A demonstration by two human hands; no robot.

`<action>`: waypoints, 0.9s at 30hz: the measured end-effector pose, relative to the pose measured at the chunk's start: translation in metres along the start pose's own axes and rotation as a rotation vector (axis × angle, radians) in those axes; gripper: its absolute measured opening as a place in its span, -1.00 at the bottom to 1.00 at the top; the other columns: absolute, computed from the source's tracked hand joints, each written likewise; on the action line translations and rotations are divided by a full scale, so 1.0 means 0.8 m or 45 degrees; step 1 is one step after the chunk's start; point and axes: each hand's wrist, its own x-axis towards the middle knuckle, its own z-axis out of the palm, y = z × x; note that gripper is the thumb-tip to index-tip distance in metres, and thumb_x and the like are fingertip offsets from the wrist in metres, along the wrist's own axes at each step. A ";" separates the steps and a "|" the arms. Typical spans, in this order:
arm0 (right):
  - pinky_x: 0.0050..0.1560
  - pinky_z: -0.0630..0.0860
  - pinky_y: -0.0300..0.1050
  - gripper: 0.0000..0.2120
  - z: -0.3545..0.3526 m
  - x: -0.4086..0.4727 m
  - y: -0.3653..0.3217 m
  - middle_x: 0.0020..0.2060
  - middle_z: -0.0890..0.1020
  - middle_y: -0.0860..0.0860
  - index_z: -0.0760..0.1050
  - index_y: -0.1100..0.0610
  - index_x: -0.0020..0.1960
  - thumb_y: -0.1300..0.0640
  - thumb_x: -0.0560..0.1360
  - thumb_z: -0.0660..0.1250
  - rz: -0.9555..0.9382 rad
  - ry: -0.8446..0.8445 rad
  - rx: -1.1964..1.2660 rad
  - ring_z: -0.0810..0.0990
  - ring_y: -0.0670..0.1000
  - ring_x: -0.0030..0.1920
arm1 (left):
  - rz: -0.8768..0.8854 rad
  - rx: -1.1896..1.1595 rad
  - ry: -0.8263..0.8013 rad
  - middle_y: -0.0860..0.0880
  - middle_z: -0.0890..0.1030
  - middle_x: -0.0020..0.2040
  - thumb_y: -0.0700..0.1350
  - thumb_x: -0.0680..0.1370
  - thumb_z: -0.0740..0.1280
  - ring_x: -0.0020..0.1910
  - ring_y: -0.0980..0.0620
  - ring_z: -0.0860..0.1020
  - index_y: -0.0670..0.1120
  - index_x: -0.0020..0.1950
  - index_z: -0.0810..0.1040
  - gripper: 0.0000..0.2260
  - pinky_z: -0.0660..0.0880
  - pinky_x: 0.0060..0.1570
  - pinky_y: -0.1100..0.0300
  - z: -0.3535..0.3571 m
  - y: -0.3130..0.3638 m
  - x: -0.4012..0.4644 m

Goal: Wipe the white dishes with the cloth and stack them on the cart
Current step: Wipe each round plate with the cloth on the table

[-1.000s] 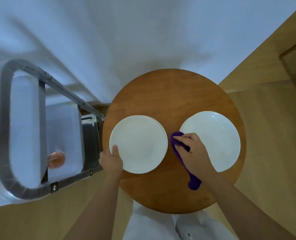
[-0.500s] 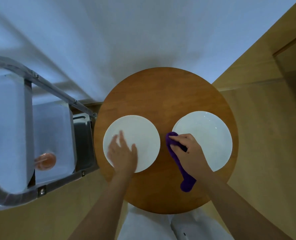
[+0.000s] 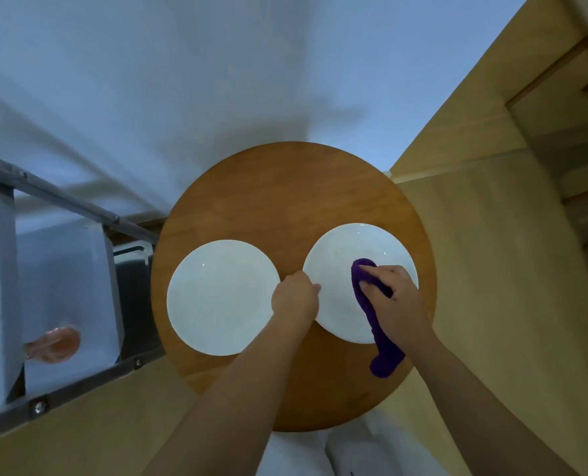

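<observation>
Two white plates lie side by side on a round wooden table. The left plate lies untouched. My left hand grips the left rim of the right plate, fingers curled at its edge. My right hand holds a purple cloth and presses it onto the right plate's middle; the cloth's tail hangs off the plate's near edge onto the table. The metal cart stands to the left of the table.
The cart carries translucent plastic over its shelf and an orange-pink round object on it. A white wall lies beyond the table, with wooden floor and wooden panels to the right.
My left hand left the left plate and moved right to the right plate's rim. My right hand carried the cloth from the gap between the plates onto the right plate.
</observation>
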 end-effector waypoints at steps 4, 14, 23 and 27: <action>-0.22 0.34 -0.49 -0.71 -0.007 -0.001 0.008 0.06 0.42 -0.14 0.46 0.02 0.27 0.16 0.56 0.26 0.025 -0.010 0.039 0.44 -0.10 0.03 | 0.002 0.127 0.062 -0.07 0.63 0.05 0.02 0.63 0.21 -0.02 -0.04 0.62 -0.10 0.18 0.54 -0.75 0.53 -0.05 0.14 -0.018 0.018 0.002; -0.08 0.53 -0.16 -0.75 -0.030 0.006 0.027 0.06 0.50 -0.02 0.50 0.04 0.23 0.14 0.56 0.25 0.171 0.099 0.205 0.53 0.02 0.02 | 0.095 -1.085 0.093 0.02 0.57 0.14 0.05 0.65 0.12 0.09 0.02 0.53 0.09 0.21 0.47 -0.79 0.53 0.16 -0.05 -0.009 0.034 -0.017; 0.15 0.50 0.07 -0.55 -0.039 -0.007 0.039 0.26 0.44 -0.01 0.29 -0.02 0.40 0.05 0.54 0.27 0.308 0.214 0.325 0.46 0.05 0.18 | -0.158 -1.967 -0.188 -0.06 0.54 0.20 0.04 0.62 0.21 0.19 -0.13 0.52 0.10 0.26 0.42 -0.78 0.54 0.12 -0.18 -0.013 0.013 -0.037; 0.23 0.45 0.08 -0.22 -0.041 -0.011 0.009 0.40 0.31 -0.09 -0.01 -0.10 0.51 0.03 0.46 0.40 0.264 0.070 0.388 0.35 0.05 0.34 | -0.025 -2.196 -0.219 -0.07 0.62 0.15 0.06 0.59 0.21 0.11 -0.13 0.59 0.07 0.36 0.40 -0.66 0.62 -0.16 -0.04 -0.028 0.006 -0.064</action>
